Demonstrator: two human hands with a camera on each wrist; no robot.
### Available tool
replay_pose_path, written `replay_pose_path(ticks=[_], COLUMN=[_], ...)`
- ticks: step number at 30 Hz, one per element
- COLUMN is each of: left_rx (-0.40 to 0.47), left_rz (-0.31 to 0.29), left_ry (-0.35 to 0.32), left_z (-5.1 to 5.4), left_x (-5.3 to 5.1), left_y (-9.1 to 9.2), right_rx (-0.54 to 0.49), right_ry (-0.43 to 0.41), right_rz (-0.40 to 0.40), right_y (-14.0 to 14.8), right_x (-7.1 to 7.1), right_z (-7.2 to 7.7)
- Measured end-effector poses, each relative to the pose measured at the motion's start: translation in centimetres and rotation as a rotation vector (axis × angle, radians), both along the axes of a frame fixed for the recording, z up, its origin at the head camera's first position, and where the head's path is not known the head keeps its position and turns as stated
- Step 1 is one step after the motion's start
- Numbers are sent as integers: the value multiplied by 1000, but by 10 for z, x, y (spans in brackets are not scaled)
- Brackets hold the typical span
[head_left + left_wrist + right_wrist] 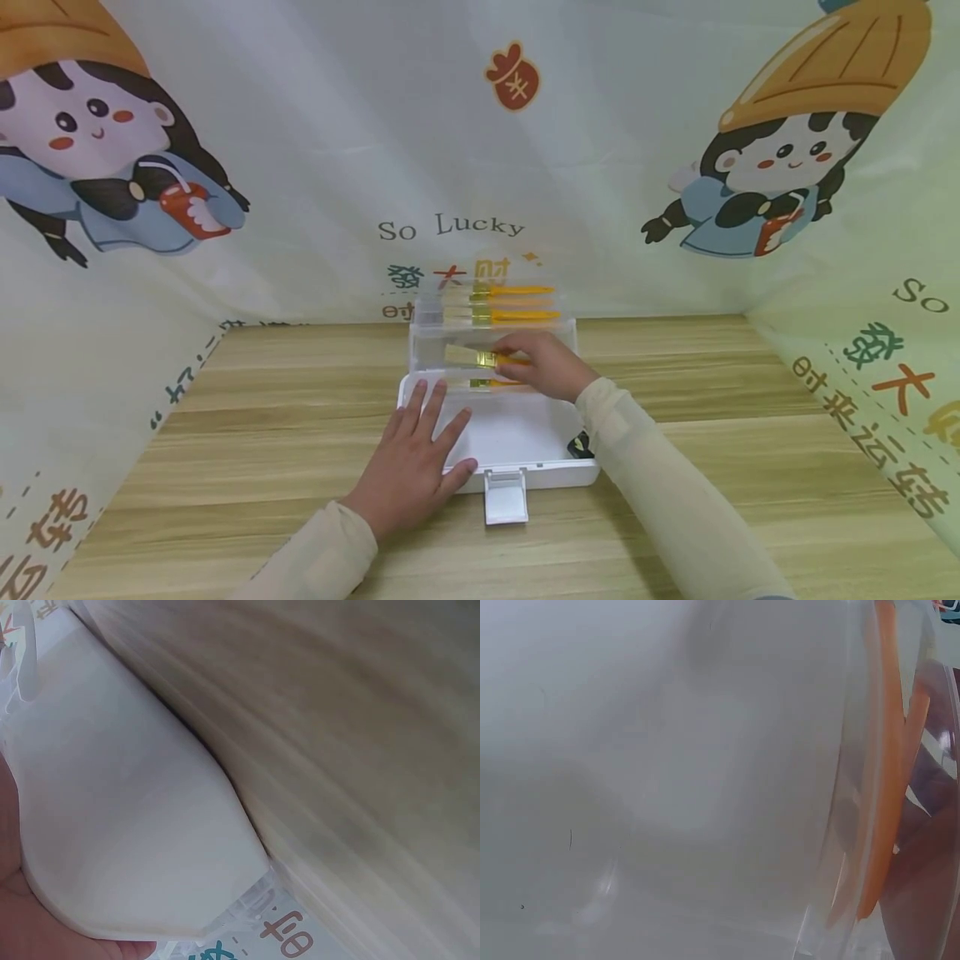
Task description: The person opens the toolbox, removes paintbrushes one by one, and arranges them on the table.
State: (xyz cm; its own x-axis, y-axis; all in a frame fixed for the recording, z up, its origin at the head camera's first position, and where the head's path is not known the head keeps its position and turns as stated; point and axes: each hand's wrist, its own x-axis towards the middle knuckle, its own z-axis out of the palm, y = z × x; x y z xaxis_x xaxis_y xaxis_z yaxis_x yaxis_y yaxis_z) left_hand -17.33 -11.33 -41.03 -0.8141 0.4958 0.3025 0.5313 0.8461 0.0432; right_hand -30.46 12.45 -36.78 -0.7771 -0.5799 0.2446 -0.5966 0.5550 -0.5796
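Observation:
My right hand point(551, 365) grips a flat paintbrush point(472, 357) by its orange handle, bristles to the left, over a clear tray of the opened white box point(517, 425). Another brush point(480, 383) lies just below it, partly behind the hand. Orange handles point(889, 765) show through clear plastic in the right wrist view, beside the fingers point(922, 862). With fingers spread, my left hand point(408, 458) rests on the box's left side. The left wrist view shows the box's white outer wall point(127, 787) and part of that hand point(37, 922).
Two more brushes lie in the raised clear tiers point(420, 333) at the back. A small black item point(580, 446) sits in the box's right front corner. The white latch point(506, 498) hangs open in front. Printed cloth point(337, 150) surrounds the wooden tabletop point(262, 417).

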Motion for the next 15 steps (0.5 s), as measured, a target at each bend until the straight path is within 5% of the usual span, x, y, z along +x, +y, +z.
replay_pose_path(ticks=[15], left_rx=[27], left_rz=[-4], left_ry=[-17], left_z=[-1], left_x=[-1], left_y=[-1], right_rx=[-12], right_ry=[-3], right_rz=[-40], right_y=[2], right_x=[7], right_z=[7])
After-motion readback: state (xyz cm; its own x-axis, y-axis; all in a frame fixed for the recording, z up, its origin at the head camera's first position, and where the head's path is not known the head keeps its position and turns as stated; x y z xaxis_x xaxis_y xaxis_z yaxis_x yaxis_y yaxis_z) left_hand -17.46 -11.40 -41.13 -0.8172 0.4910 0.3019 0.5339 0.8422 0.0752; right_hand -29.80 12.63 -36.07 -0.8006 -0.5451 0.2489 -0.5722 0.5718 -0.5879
